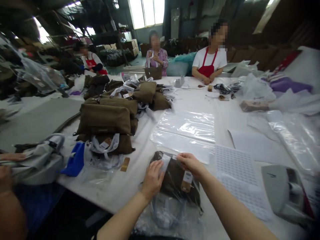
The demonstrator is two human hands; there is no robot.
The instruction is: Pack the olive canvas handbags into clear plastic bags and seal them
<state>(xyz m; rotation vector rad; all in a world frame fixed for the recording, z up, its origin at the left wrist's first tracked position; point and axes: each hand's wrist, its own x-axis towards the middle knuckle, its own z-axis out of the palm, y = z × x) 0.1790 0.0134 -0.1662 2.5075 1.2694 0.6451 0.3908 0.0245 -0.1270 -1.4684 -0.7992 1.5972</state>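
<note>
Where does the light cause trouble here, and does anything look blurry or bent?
Head view: the window is blown out to white; glare streaks the clear plastic sheets; the far left background looks smeared; the top right corner falls dark; the gray machine seems stretched; print on the brown bag's tag is unreadable.

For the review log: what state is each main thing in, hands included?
Dark bag: under clear plastic
Left hand: resting on it
Right hand: pinching the plastic's upper edge
Olive bags: piled
Plastic sleeves: flat
Printed sheets: flat
Blue dispenser: standing
</note>
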